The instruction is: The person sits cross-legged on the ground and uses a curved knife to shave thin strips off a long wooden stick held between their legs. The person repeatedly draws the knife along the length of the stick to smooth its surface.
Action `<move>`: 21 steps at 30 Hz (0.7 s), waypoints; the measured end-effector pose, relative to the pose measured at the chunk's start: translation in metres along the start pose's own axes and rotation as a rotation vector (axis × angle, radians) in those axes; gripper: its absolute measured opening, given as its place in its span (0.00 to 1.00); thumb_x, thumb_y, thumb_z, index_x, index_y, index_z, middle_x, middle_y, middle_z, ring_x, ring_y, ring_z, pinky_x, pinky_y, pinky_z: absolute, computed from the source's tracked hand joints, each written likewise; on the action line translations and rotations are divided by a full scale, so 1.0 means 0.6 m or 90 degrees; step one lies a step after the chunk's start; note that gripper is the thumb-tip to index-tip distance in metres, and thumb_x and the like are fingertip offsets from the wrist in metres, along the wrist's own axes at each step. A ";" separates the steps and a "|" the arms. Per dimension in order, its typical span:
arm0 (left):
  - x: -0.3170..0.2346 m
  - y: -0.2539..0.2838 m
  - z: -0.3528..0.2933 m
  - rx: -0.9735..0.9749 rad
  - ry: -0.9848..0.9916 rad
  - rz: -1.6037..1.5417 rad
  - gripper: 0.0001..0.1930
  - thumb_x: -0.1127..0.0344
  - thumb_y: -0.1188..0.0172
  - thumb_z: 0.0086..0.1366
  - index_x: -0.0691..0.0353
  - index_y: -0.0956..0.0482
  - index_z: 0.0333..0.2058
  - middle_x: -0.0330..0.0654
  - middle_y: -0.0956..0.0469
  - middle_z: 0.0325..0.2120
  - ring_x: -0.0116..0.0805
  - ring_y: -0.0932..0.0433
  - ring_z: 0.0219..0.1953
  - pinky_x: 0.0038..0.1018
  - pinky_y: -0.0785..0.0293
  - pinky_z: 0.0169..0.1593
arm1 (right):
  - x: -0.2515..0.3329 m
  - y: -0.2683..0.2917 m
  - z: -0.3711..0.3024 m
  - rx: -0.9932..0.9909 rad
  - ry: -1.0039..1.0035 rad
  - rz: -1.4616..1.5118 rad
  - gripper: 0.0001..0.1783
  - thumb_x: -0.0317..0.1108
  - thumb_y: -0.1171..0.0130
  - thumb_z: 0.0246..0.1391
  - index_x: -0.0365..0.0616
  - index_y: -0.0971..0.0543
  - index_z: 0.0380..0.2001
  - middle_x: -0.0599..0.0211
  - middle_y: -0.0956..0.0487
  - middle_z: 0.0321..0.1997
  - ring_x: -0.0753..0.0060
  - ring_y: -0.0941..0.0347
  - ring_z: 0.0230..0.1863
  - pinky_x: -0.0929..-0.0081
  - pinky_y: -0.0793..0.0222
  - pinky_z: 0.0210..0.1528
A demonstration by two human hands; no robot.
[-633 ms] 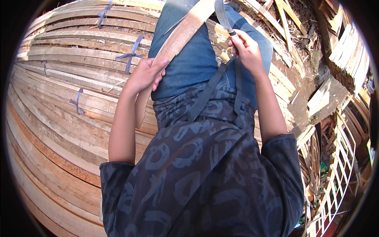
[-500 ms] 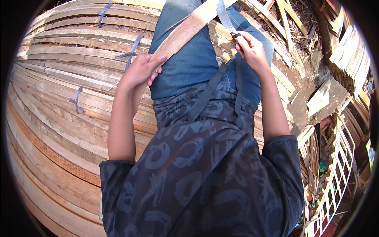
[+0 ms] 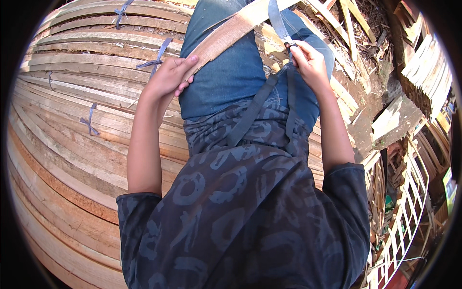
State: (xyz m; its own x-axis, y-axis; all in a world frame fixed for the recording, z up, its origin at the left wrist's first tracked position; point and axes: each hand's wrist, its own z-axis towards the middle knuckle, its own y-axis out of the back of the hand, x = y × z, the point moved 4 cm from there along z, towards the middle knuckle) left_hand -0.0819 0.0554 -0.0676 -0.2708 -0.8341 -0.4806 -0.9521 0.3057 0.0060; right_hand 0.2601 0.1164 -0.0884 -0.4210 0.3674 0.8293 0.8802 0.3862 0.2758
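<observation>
A knife and a long strip of wood

The left hand (image 3: pixel 168 77), left of the upper middle, grips a long wood strip (image 3: pixel 233 34). The strip slants over the blue jeans (image 3: pixel 224 72) to the top edge. The right hand (image 3: pixel 310 59), at the upper right of the middle, is curled around the handle of a knife (image 3: pixel 276 20). The blade points up and crosses in front of the strip. I can't tell if they touch. The strip's lower edge is rough near the left hand, so the work on it looks only partly done. How much is left, I can't tell. Long planks (image 3: pixel 72 212), some tied with blue bands (image 3: pixel 156 61), fill the left side.
</observation>
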 end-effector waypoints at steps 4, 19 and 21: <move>0.001 0.000 0.007 0.006 -0.015 0.001 0.28 0.45 0.48 0.71 0.62 0.28 0.18 0.31 0.36 0.07 0.20 0.40 0.07 0.19 0.43 0.12 | -0.006 0.002 -0.002 -0.018 -0.025 0.028 0.13 0.36 0.41 0.61 0.39 0.20 0.44 0.74 0.24 0.25 0.85 0.31 0.26 0.82 0.34 0.31; -0.002 0.000 0.005 0.018 -0.001 -0.021 0.28 0.45 0.47 0.71 0.62 0.28 0.18 0.31 0.36 0.07 0.19 0.41 0.06 0.18 0.45 0.11 | 0.013 0.021 -0.002 0.022 0.048 -0.088 0.12 0.36 0.41 0.62 0.40 0.19 0.44 0.77 0.25 0.25 0.87 0.33 0.26 0.84 0.37 0.29; 0.001 0.000 0.004 0.015 0.000 -0.023 0.28 0.45 0.47 0.71 0.61 0.29 0.18 0.31 0.36 0.07 0.19 0.41 0.06 0.18 0.45 0.11 | 0.001 0.032 0.008 -0.002 -0.014 0.057 0.13 0.36 0.40 0.61 0.37 0.19 0.43 0.77 0.24 0.25 0.88 0.33 0.25 0.85 0.37 0.28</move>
State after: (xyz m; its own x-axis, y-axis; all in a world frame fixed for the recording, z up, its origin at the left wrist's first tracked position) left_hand -0.0816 0.0561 -0.0701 -0.2364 -0.8445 -0.4806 -0.9576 0.2862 -0.0318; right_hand 0.2757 0.1277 -0.0849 -0.3448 0.4196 0.8397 0.9154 0.3482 0.2019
